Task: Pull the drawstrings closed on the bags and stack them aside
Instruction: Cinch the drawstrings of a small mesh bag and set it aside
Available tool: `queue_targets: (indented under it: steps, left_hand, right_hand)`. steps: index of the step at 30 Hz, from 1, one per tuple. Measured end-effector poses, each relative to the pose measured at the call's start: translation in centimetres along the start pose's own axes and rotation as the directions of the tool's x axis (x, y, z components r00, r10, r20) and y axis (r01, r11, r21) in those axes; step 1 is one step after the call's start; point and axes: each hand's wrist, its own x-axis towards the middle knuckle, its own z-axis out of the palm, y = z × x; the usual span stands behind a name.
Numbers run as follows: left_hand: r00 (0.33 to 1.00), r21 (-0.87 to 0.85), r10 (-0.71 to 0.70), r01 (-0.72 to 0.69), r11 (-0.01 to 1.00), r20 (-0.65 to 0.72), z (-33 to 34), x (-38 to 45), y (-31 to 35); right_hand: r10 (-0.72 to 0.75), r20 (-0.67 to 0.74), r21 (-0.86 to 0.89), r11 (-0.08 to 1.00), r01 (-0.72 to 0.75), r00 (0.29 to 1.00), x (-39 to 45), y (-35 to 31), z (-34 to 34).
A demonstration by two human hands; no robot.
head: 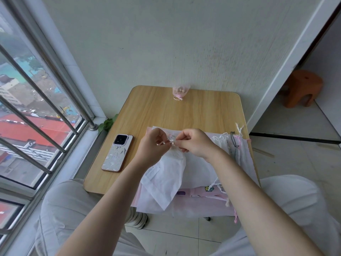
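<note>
A white sheer drawstring bag (166,180) hangs over the table's near half, its mouth gathered between my hands. My left hand (153,146) pinches a white ribbon drawstring (167,142) at the bag's mouth. My right hand (193,143) pinches the gathered mouth from the other side, fingertips almost touching the left hand. Under them lies a pile of flat bags (201,167), white and pink, with loose white cords. A small pink bag (180,92), drawn closed and holding round things, stands at the table's far edge by the wall.
A phone (118,153) lies face down on the wooden table (184,111), left of the bags. More bags with dark and pink cords (238,143) hang at the right edge. A window with bars is at left, an orange stool (302,87) at far right.
</note>
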Motion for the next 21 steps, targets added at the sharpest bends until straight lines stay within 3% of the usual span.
queue_targets:
  steps: [8,16,21]
  left_hand:
    - [1.0,-0.013,0.008,-0.008,1.0,0.004,-0.1,0.2,0.0]
    - [1.0,0.004,-0.015,0.015,1.0,-0.019,0.1,0.0,0.0]
    - [0.998,0.136,0.034,-0.027,0.99,-0.047,0.0,-0.1,-0.2]
  right_hand:
    - [0.054,0.154,0.319,0.942,-0.101,0.987,-0.1,0.4,-0.2]
    - [0.084,0.259,0.41,0.892,-0.189,0.962,0.2,1.0,-0.1]
    - [0.109,0.277,0.413,0.884,-0.22,0.955,0.3,1.1,0.0]
